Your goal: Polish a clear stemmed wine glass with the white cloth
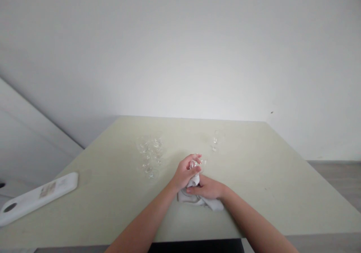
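My left hand [184, 173] is closed round a small clear stemmed glass [194, 165], its fingers curled about the bowl. Below it, my right hand [210, 187] grips a white cloth [187, 197] that is bunched against the lower part of the glass. The rest of the cloth spills loosely onto the table under my hands. My fingers and the cloth hide the glass's stem and foot. Off to the left stands a group of several clear stemmed glasses [150, 173]. Another stemmed glass [216, 140] stands alone, farther back and to the right.
The pale table [270, 192] reaches back to a plain wall [197, 57]. At its left edge lies a long white flat object [42, 198] with a dark oval and a label. Something black [197, 246] shows at the near edge, between my forearms.
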Motion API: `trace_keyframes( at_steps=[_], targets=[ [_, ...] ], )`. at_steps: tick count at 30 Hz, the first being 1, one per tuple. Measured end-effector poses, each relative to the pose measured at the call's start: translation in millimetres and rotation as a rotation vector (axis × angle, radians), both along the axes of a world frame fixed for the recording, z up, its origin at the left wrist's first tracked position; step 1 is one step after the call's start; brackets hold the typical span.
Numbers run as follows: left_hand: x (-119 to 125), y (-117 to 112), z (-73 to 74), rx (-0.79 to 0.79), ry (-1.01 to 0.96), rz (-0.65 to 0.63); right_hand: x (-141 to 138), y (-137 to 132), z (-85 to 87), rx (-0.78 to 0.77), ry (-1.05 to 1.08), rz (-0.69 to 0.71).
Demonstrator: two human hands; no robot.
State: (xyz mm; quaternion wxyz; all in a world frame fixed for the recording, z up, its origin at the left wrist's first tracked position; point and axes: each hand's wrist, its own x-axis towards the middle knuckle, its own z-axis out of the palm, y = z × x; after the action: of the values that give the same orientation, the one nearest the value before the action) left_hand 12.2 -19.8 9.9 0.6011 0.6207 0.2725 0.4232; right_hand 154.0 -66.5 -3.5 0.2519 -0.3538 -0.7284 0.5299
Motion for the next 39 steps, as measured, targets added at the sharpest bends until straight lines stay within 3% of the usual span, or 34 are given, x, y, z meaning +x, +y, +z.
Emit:
trace_keyframes(
  at_steps=[39],
  targets=[
    [-1.7, 1.0, -2.3, -0.02, 0.066, -0.043, -1.9, -4.3, 0.3, 0.076, -0.099, -0.041]
  ],
)
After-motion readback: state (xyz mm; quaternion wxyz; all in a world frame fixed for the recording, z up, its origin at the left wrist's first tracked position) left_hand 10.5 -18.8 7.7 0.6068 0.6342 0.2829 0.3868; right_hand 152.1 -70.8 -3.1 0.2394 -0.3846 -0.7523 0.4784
